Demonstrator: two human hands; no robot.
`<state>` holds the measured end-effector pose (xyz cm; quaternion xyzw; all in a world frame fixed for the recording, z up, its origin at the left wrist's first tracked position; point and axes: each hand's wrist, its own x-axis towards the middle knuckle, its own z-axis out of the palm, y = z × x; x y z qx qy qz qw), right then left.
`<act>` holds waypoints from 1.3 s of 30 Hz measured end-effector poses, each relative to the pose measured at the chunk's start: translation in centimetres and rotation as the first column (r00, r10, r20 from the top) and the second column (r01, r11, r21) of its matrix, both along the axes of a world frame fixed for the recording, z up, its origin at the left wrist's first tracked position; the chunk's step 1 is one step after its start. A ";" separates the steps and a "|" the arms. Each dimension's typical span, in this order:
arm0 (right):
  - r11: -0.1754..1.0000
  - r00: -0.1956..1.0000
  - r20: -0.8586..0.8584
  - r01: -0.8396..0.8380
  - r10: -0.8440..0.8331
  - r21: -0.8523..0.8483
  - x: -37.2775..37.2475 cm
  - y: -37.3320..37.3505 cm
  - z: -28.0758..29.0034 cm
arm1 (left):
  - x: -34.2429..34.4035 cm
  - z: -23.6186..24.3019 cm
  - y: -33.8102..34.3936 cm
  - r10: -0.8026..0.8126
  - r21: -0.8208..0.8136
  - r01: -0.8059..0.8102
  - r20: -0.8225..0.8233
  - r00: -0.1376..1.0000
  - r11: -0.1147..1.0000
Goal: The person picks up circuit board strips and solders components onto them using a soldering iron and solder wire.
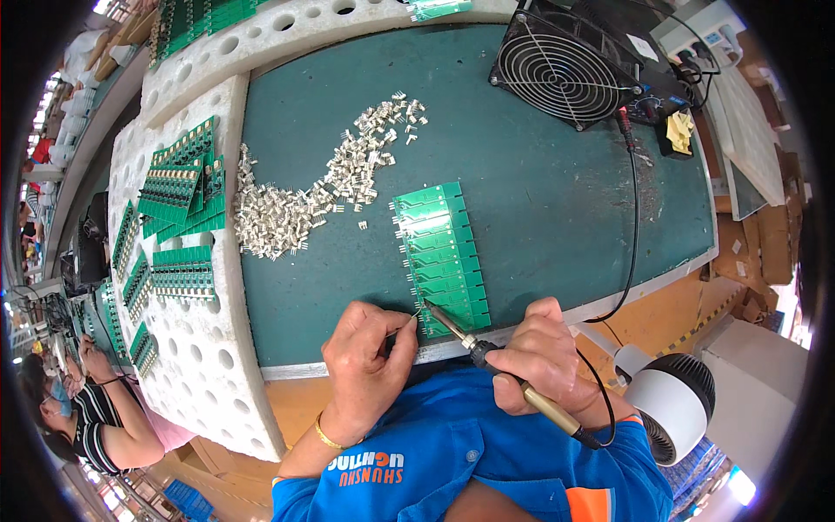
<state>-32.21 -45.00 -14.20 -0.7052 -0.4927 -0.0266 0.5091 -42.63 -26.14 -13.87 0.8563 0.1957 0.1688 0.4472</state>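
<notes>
Right hand (543,361) clamps one soldering iron (477,350); left hand (367,358) pinches one wire (417,313) beside one green board (440,257).

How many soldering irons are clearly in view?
1: the soldering iron in the right hand, its tip at the green board. Others may be hidden in the cluttered background.

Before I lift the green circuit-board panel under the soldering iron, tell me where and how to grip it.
I'd pinch the circuit-board panel by its slotted right edge, toward the far end, coming from the right. Pale pins jut from its left edge near the left hand, and the soldering iron in the right hand slants over the near end.
</notes>
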 end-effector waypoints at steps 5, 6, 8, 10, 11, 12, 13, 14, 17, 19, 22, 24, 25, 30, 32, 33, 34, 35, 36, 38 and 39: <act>1.000 1.000 -0.005 -0.015 0.015 -0.015 0.1 -0.1 0.1 | 0.1 0.0 0.0 -0.002 -0.001 0.002 -0.005 1.000 1.000; 1.000 1.000 -0.001 -0.016 0.016 -0.014 0.1 -0.1 0.1 | 0.1 0.0 0.0 -0.006 -0.003 0.006 -0.010 1.000 1.000; 1.000 1.000 0.002 -0.018 0.018 -0.013 0.1 -0.1 0.1 | 0.0 0.0 0.0 -0.009 -0.004 0.009 -0.017 1.000 1.000; 1.000 1.000 0.001 -0.022 0.023 -0.022 0.1 -0.1 0.2 | 0.0 0.0 0.0 -0.014 -0.006 0.014 -0.014 1.000 1.000; 1.000 1.000 0.001 -0.023 0.023 -0.022 0.1 -0.1 0.2 | -0.1 0.0 0.0 -0.014 -0.006 0.014 -0.014 1.000 1.000; 1.000 1.000 0.002 -0.023 0.023 -0.021 0.0 -0.2 0.2 | -0.1 0.0 0.0 -0.015 -0.013 0.015 -0.012 1.000 1.000; 0.999 1.000 0.002 -0.024 0.024 -0.020 0.0 -0.2 0.2 | -0.2 0.0 0.0 -0.016 -0.019 0.016 -0.011 1.000 1.000; 1.000 1.000 0.002 -0.024 0.024 -0.021 0.0 -0.2 0.2 | -0.2 0.0 0.0 -0.017 -0.020 0.017 -0.011 1.000 1.000; 1.000 1.000 0.001 -0.015 0.015 -0.006 -0.2 -0.2 0.1 | -0.3 -0.1 0.0 -0.021 -0.020 0.021 -0.018 1.000 1.000; 1.000 1.000 0.000 -0.007 0.007 0.006 -0.2 -0.2 0.1 | -0.3 -0.1 0.0 -0.025 -0.031 0.024 -0.022 0.999 0.999; 1.000 1.000 0.006 -0.019 0.019 0.001 -0.3 -0.2 0.0 | -0.2 -0.1 0.0 -0.025 -0.035 0.024 -0.017 1.000 0.999; 1.000 1.000 0.019 -0.023 0.023 -0.003 -0.4 -0.3 0.1 | -0.2 -0.1 -0.1 -0.020 -0.038 0.020 -0.021 1.000 0.999; 1.000 0.999 0.033 -0.027 0.027 -0.007 -0.5 -0.3 0.1 | -0.2 0.0 -0.1 -0.020 -0.040 0.019 -0.019 1.000 0.999; 1.000 0.999 0.048 -0.015 0.015 -0.001 -0.7 -0.3 0.1 | -0.2 0.2 0.0 -0.018 -0.005 0.018 -0.054 0.998 1.000; 1.000 0.999 0.052 -0.014 0.014 -0.001 -0.7 -0.3 0.1 | -0.2 0.2 0.0 -0.019 0.004 0.019 -0.053 0.998 1.000; 1.000 0.998 0.059 -0.007 0.007 0.006 -0.8 -0.3 0.0 | -0.2 0.2 0.0 -0.015 0.001 0.015 -0.050 0.999 1.000; 1.000 0.998 0.066 0.000 -0.001 0.012 -0.8 -0.3 0.0 | -0.2 0.1 -0.1 -0.013 -0.003 0.013 -0.052 0.999 1.000; 1.000 0.998 0.066 0.000 -0.001 0.012 -0.8 -0.2 0.0 | -0.2 0.0 -0.1 -0.010 -0.002 0.010 -0.047 0.999 1.000; 1.000 0.998 0.066 0.001 -0.002 0.013 -0.8 -0.2 -0.1 | -0.1 -0.1 -0.1 -0.011 -0.008 0.011 -0.027 1.000 1.000; 1.000 0.998 0.066 0.002 -0.003 0.014 -0.8 -0.2 -0.1 | 0.0 -0.2 -0.1 -0.012 -0.013 0.012 -0.007 1.000 1.000; 1.000 0.998 0.065 0.004 -0.005 0.018 -0.9 -0.2 -0.2 | 0.0 -0.2 -0.1 -0.013 -0.011 0.013 -0.001 1.000 1.000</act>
